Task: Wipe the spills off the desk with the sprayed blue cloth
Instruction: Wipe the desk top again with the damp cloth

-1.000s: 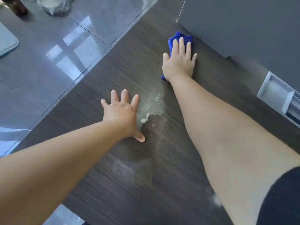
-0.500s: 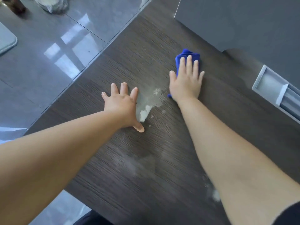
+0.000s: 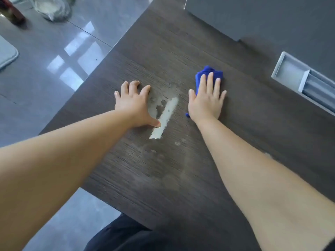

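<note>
A dark wood-grain desk fills the middle of the head view. A pale streak of spill lies on it between my hands, with fainter smears nearer me. My right hand lies flat on the blue cloth and presses it to the desk, just right of the streak. Most of the cloth is hidden under the palm. My left hand rests on the desk left of the spill, fingers spread, its thumb touching the streak, holding nothing.
A grey recessed tray is set into the desk at the right. A dark grey panel stands along the far edge. The desk's left edge drops to a glossy tiled floor, where a bag lies.
My right hand has dragged the blue cloth toward me along the desk, from near the far panel to beside the spill. The spill now shows as a longer streak. My left hand stays put.
</note>
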`<state>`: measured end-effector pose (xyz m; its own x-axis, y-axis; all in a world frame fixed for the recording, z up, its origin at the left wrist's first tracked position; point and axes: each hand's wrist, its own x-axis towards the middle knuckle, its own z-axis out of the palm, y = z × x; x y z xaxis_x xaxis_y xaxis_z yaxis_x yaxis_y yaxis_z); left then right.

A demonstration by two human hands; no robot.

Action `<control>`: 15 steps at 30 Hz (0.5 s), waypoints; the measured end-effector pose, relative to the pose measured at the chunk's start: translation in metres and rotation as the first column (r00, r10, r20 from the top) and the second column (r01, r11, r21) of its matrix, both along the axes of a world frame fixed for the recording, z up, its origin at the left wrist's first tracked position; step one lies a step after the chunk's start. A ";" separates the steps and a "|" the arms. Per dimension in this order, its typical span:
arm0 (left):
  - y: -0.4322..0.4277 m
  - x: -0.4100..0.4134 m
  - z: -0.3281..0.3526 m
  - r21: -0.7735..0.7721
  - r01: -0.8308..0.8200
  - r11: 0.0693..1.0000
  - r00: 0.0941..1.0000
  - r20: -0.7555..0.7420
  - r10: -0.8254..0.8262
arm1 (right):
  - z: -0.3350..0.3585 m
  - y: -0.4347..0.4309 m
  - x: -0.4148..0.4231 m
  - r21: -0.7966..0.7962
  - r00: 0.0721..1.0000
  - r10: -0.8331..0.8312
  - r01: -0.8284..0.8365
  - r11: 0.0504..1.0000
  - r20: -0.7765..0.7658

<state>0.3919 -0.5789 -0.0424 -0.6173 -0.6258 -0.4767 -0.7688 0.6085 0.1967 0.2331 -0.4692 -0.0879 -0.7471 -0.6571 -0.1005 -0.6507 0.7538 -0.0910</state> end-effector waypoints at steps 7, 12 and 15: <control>0.048 0.058 0.003 -0.081 -0.071 0.994 0.993 -0.097 0.063 | 0.000 0.099 0.060 -0.043 0.615 0.788 -0.787 0.615 0.031; 0.075 0.097 0.006 -0.116 -0.084 0.990 0.996 0.015 0.086 | 0.001 0.099 0.007 -0.015 0.922 0.385 -0.384 0.923 0.035; 0.093 0.111 0.003 -0.073 -0.152 0.986 0.988 0.018 0.154 | 0.000 0.059 0.052 -0.002 0.996 0.093 -0.093 0.996 0.001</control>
<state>0.5025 -0.4859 -0.0394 -0.5010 -0.7445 -0.4414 -0.8577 0.4954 0.1378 0.2847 -0.4102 -0.0875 -0.6826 -0.7239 -0.1002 -0.7180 0.6899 -0.0928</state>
